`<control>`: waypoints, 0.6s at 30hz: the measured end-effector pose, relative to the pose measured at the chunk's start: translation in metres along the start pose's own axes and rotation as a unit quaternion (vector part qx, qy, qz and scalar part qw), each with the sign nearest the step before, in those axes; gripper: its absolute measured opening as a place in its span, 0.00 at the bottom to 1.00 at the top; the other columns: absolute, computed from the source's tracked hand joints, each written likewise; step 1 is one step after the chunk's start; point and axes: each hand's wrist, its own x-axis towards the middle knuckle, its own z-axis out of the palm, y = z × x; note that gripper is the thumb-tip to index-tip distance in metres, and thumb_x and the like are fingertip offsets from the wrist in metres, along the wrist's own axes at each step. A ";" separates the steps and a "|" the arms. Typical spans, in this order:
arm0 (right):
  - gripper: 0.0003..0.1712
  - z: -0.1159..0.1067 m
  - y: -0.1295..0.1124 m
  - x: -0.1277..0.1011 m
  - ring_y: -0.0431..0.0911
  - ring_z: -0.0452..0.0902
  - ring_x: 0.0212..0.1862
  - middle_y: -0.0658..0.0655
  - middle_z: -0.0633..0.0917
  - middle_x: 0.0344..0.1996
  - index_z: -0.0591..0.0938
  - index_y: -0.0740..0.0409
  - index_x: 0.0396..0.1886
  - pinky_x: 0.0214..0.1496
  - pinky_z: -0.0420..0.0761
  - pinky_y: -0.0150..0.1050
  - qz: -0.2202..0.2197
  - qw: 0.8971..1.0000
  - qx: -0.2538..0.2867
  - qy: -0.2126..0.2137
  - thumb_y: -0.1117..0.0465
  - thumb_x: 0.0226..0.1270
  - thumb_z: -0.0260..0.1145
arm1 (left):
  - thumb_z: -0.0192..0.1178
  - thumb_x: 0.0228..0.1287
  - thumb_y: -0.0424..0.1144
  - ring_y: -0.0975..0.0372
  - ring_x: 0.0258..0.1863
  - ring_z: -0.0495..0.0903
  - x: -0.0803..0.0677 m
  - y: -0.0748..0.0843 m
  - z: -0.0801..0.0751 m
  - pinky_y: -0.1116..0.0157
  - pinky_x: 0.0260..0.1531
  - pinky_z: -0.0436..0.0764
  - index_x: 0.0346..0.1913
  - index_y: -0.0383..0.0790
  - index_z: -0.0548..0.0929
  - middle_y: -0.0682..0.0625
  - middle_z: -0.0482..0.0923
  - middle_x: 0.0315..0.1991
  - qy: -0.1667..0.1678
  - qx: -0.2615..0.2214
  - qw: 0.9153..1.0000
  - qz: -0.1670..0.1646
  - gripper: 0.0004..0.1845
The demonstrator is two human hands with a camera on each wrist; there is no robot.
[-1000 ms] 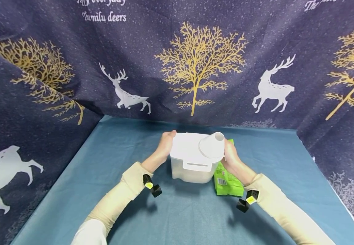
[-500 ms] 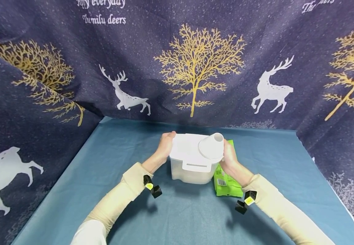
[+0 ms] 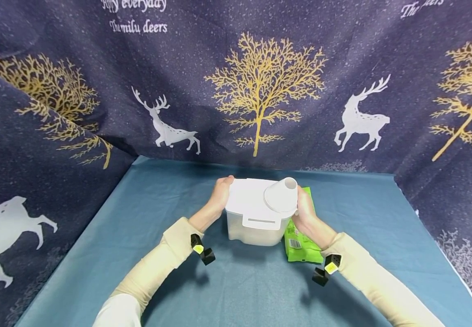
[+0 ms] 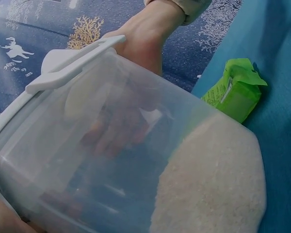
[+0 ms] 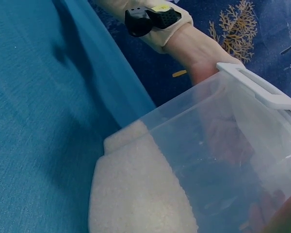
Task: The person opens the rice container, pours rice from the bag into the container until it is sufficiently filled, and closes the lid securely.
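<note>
The clear container (image 3: pixel 256 218) (part-filled with white grains) was clasped at its sides by the left hand (image 3: pixel 219 196) and right hand (image 3: pixel 306 210), fingers curled on it.

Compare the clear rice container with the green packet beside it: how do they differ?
The rice container is a clear, rigid box with a white lid; the green packet is opaque and soft. The container stands taller; the packet lies flat. Both hands, left hand and right hand, grip the container; neither grips the packet. Both rest on the teal tablecloth.
</note>
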 end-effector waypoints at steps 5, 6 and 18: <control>0.27 0.001 -0.001 0.000 0.34 0.66 0.21 0.41 0.69 0.12 0.69 0.44 0.15 0.32 0.67 0.26 -0.002 1.000 0.004 0.005 0.55 0.80 0.38 | 0.39 0.74 0.41 0.52 0.44 0.72 -0.001 0.000 0.000 0.54 0.56 0.70 0.28 0.31 0.73 0.41 0.74 0.34 -0.005 -0.012 1.000 -0.001 0.21; 0.27 0.001 -0.001 0.000 0.34 0.66 0.21 0.41 0.70 0.13 0.69 0.44 0.16 0.32 0.67 0.26 -0.003 1.000 0.005 0.006 0.55 0.80 0.38 | 0.38 0.74 0.42 0.51 0.47 0.72 -0.001 0.000 0.000 0.53 0.58 0.69 0.35 0.28 0.76 0.38 0.76 0.40 -0.006 -0.014 1.000 -0.003 0.21; 0.28 0.001 0.001 -0.001 0.33 0.67 0.22 0.41 0.71 0.13 0.71 0.43 0.15 0.32 0.68 0.26 0.003 1.000 0.005 0.018 0.55 0.80 0.39 | 0.38 0.73 0.42 0.57 0.39 0.79 -0.002 -0.004 0.005 0.64 0.42 0.78 0.48 0.33 0.77 0.45 0.79 0.40 -0.024 -0.100 0.994 -0.022 0.19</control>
